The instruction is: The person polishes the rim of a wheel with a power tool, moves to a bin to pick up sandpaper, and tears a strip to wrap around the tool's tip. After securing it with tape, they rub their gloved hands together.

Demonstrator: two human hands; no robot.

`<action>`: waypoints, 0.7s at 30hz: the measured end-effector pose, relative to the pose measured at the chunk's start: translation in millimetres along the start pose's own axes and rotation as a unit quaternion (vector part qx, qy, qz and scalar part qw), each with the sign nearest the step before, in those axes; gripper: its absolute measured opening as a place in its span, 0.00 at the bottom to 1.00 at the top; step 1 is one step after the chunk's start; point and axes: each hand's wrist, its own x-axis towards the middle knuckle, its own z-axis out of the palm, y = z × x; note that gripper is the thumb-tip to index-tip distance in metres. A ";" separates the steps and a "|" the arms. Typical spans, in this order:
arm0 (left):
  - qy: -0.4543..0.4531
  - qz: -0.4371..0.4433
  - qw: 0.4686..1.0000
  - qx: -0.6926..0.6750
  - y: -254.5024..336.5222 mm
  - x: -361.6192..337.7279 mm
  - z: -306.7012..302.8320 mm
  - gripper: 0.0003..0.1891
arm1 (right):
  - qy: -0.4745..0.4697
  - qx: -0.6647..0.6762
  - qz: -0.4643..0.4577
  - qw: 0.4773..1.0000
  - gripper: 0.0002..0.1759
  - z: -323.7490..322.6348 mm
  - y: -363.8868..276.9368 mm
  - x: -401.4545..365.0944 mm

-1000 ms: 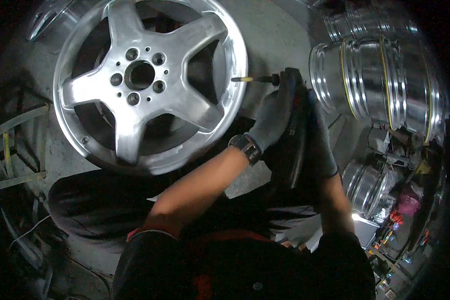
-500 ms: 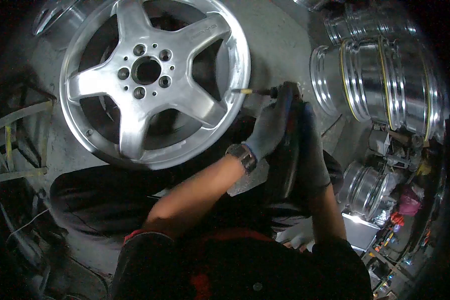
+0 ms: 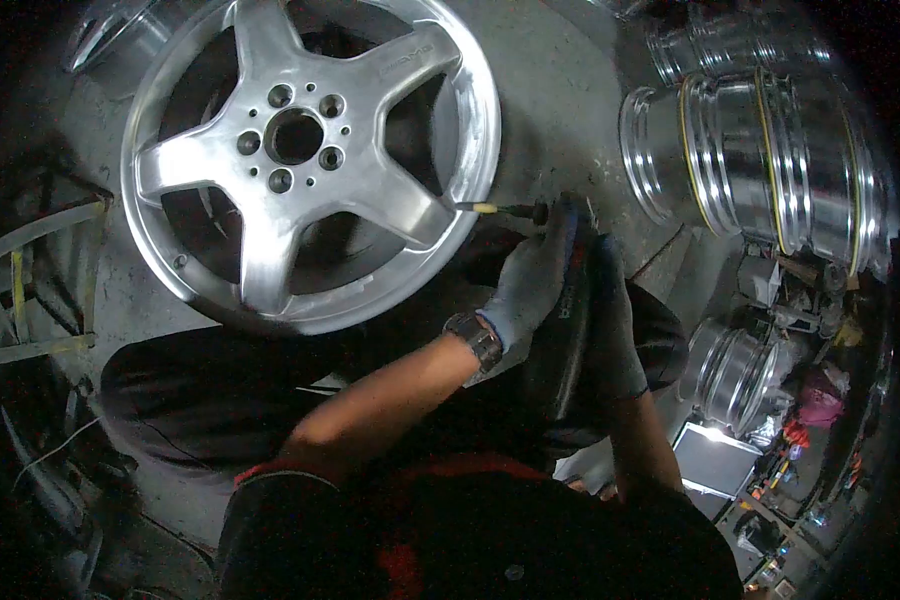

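A bare-metal five-spoke alloy wheel (image 3: 305, 195) lies face up in front of my crossed legs. Both gloved hands grip a dark, long-bodied die grinder (image 3: 567, 370). My left hand (image 3: 532, 275), with a watch at the wrist, wraps around its front end. Along the other side of the body, my right hand (image 3: 615, 335) is closed on it, its fingers partly hidden. From the grinder's nose a thin shaft with a yellowish bit (image 3: 484, 208) points left, its tip at the wheel's right inner rim beside a spoke end.
Polished wheel barrels (image 3: 740, 165) are lined up at the right. Another wheel (image 3: 725, 375) lies below them near a bright-edged flat panel (image 3: 715, 460) and assorted small items. A metal frame (image 3: 40, 280) stands on the left, and a cable (image 3: 60, 445) runs across the floor there.
Both hands and the grinder have shifted down the picture, towards my body. The bit has moved down and slightly left along the rim. The wheel has stayed nearly in place.
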 end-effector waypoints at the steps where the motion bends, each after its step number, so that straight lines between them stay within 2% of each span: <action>1: 0.001 0.002 1.000 0.000 -3.7 2.3 0.0 0.42 | 0.008 0.013 0.014 1.000 0.32 1.3 0.3 -2.5; 3: -0.034 0.013 0.999 -0.036 -12.5 8.4 0.9 0.34 | -0.029 0.021 0.011 0.999 0.34 -1.4 1.1 1.3; 4: -0.033 0.013 0.999 -0.037 -16.5 12.7 0.8 0.34 | -0.066 0.029 0.008 0.997 0.35 -2.4 0.6 4.1; 5: -0.013 0.156 0.985 0.076 -15.6 16.0 -0.8 0.30 | -0.067 0.029 0.009 0.997 0.35 -1.5 -1.7 7.1; 6: 0.008 0.292 0.938 0.187 -14.3 20.0 -2.5 0.29 | -0.068 0.034 -0.002 0.997 0.35 0.4 -5.4 10.4; 9: 0.009 0.324 0.916 0.237 1.8 45.2 -2.9 0.28 | -0.047 0.039 -0.012 0.998 0.35 0.3 -20.8 33.5; 11: -0.006 0.322 0.915 0.243 18.1 64.2 -6.6 0.27 | -0.026 0.040 -0.008 0.999 0.35 12.9 -30.7 48.3; 13: -0.023 0.321 0.914 0.249 38.7 68.7 -8.0 0.26 | 0.010 -0.019 -0.094 0.995 0.34 42.7 -41.1 50.6; 14: -0.026 0.282 0.926 0.248 51.6 66.4 -9.8 0.25 | 0.012 -0.019 -0.094 0.995 0.34 41.1 -41.7 50.6; 15: -0.028 0.244 0.938 0.246 59.0 64.0 -11.1 0.24 | -0.047 -0.010 -0.103 0.993 0.34 38.4 -42.9 50.6; 16: -0.028 0.244 0.938 0.246 54.2 65.4 -9.8 0.24 | -0.106 -0.001 -0.112 0.988 0.35 35.4 -44.5 50.7; 17: -0.006 0.253 0.952 0.174 42.4 69.9 -7.0 0.21 | -0.106 -0.001 -0.112 0.988 0.35 25.6 -41.2 54.1; 18: 0.016 0.260 0.960 0.100 38.1 68.5 -5.5 0.29 | -0.082 0.000 -0.088 0.993 0.35 13.0 -34.1 59.1; 19: 0.016 0.261 0.960 0.099 32.1 65.1 -4.4 0.29 | -0.058 0.000 -0.064 0.996 0.34 2.6 -28.9 62.6; 21: -0.018 0.171 0.985 0.009 20.0 45.1 -3.7 0.30 | -0.058 0.002 -0.057 0.997 0.34 3.1 -22.6 52.2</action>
